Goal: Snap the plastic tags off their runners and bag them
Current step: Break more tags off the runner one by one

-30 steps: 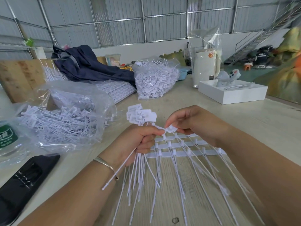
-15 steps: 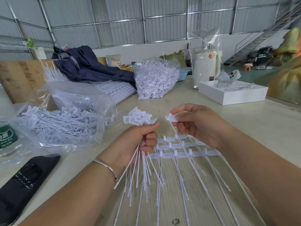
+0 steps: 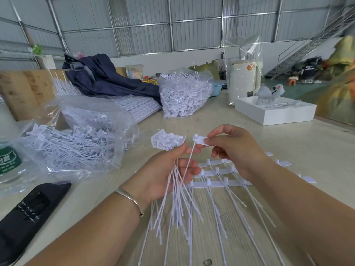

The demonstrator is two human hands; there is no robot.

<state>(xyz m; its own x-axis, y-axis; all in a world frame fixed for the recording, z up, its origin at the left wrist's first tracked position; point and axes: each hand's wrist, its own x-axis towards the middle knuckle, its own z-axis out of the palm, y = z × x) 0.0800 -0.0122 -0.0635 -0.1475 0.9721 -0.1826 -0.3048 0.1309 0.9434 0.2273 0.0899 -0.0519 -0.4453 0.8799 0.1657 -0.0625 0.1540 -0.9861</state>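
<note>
Clearly the left hand [image 3: 169,169], at centre frame, grips a bundle of loose tags [image 3: 167,142] with heads fanned upward and stems trailing down, likely so each new one slots in alongside. Just right of it, the right hand [image 3: 234,150] pinches a single tag [image 3: 200,140] by its flat head, its stem slanting toward the bundle. Beneath the right wrist lie the runners [image 3: 217,172] with tags attached. At left sits the open clear bag [image 3: 76,139] of tags, near the bundle; a water bottle [image 3: 9,162] and a black case [image 3: 28,212] flank it.
</note>
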